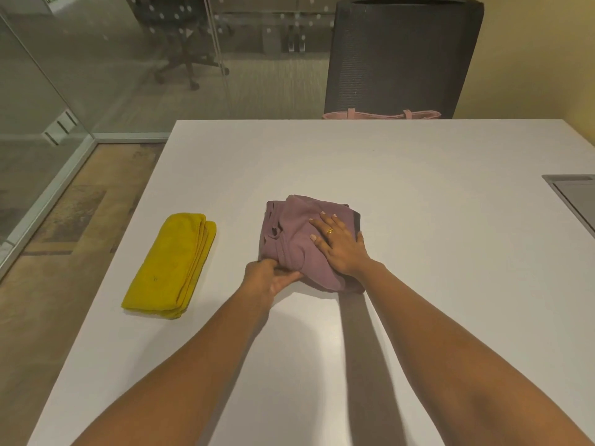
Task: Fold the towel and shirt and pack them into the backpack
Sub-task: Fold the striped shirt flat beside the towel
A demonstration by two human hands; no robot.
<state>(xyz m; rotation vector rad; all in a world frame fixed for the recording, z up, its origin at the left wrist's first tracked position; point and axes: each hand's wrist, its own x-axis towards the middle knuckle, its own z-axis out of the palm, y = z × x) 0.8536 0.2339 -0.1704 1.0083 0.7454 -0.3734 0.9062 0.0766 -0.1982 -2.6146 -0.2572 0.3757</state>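
Head cam: we've got the mauve shirt (289,233) folded mid-counter (434,175). Left grip (273,275) is curled on its near-left edge, pinching fabric. Right grip (341,246) lies flat on top, fingers straight, holding nothing. Yellow towel (170,265) is folded well left of the shirt, long axis near-to-far, left grip nearer. Pink bag (380,115), prob. the backpack, sits on the chair (405,56) past the far edge.

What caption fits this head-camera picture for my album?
Left hand grips, right hand presses a mauve shirt; folded yellow towel lies beside.
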